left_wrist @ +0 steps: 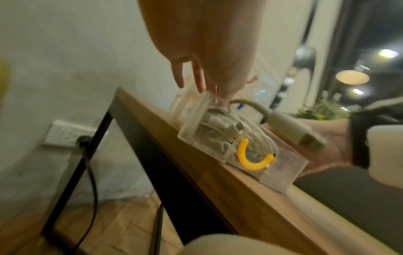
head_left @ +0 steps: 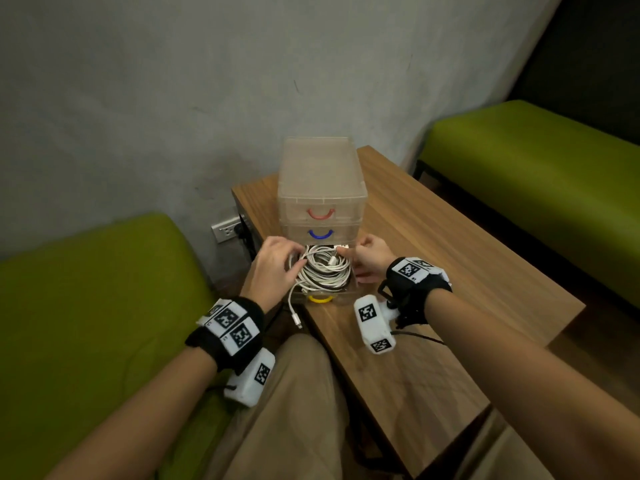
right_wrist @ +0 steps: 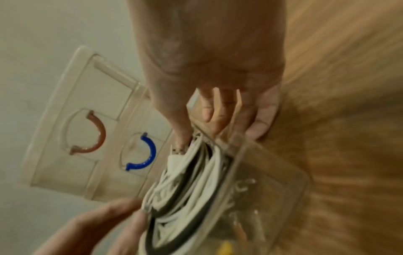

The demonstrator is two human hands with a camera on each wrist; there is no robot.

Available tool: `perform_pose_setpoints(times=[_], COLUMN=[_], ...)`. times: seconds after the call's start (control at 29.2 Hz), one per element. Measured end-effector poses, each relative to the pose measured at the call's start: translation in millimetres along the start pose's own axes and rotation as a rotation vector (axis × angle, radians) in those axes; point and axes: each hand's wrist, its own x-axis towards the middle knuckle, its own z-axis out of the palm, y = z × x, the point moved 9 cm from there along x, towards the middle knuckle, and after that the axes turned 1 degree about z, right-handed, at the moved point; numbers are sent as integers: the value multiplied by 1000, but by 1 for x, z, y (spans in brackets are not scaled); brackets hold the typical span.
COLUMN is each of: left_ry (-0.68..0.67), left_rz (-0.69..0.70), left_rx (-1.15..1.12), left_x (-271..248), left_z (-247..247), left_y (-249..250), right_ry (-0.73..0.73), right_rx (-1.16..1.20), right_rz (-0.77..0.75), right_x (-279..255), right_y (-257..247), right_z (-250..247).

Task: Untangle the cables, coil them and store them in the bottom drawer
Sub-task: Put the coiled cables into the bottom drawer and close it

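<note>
One plug end point(head_left: 298, 320) of the white cables point(head_left: 323, 271) dangles past the surface's point(head_left: 433, 271) left edge, while the coil lies in the pulled-out clear drawer point(head_left: 341, 301) with the yellow handle point(head_left: 320, 299). The left grip point(head_left: 273, 268) curls its fingers over the coil's left side; the right grip point(head_left: 372, 259) presses its thumb on the coil, with its fingers straight outside the drawer's right wall. Behind them, the drawer unit point(head_left: 320, 174) stands at the far-left corner.

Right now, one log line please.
left hand: grips cables | right hand: thumb presses cables | yellow-handled drawer: open | plug: overhanging front
</note>
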Motion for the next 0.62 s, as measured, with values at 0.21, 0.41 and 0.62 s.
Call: perform_pose_setpoints(times=[0.21,0.41,0.62], left_ry=[-192,-302,-250], left_rz=[-427,-411,-415], left_rx=[-407,-316,-392], left_x=[10,34,37], left_z=[18,21,24], left_y=[-62,-73,-77], right_ry=[-27,46,261], right_rx=[155,19,-453], right_rz=[-132,-249,-480], right_x=[-3,-4,-38], right_y=[-12,-16,-41], right_z=[8,-1,-5])
